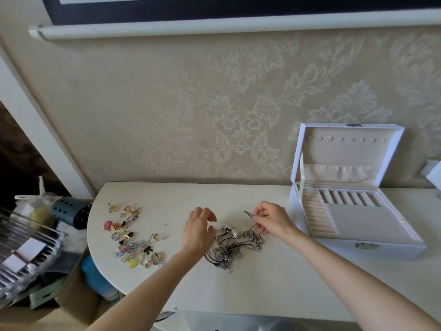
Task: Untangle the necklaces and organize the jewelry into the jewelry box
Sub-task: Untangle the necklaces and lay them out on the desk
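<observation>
Necklaces [235,247] lie in one knotted heap of silver chain and black cord at the middle of the tabletop [262,295], seen from the head view, directly between the two hands. The right hand [270,219] is at the heap's far right corner, thumb and fingertips pinched on a thin dark strand [248,213] that loops up off the heap. The left hand [199,231] hovers at the heap's left edge with fingers loosely curled; whether it has caught any chain cannot be told. The heap's long axis runs roughly from near left to far right, so the held strand leaves at the end nearest the jewelry box [381,247], which stands open to the right, apart from the heap, lid raised. Freeing the strand probably means drawing it rightward — toward the box — while the left hand pins the rest. Small rings and earrings [133,237] sit scattered left of the left hand.
</observation>
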